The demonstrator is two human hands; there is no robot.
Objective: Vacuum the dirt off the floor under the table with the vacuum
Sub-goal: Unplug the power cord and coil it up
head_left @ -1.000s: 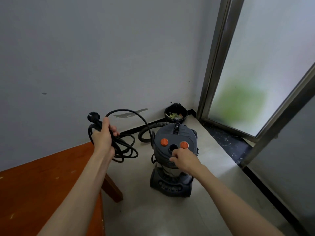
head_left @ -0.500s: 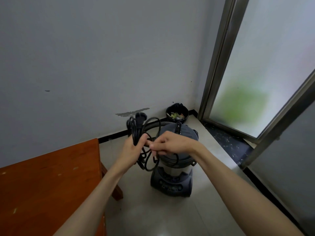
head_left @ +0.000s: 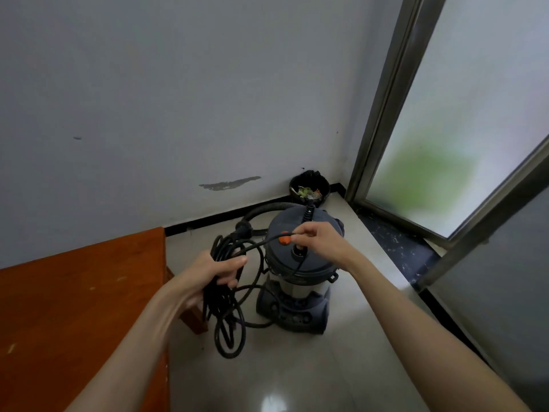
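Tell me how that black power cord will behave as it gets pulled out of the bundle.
Probably floppy: the power cord hangs in slack loops below the left hand. It may well snag, since the loops cross each other and the plug sticks up from the bundle. It seems light, as the right hand lifts a strand with a fingertip grip above the vacuum.
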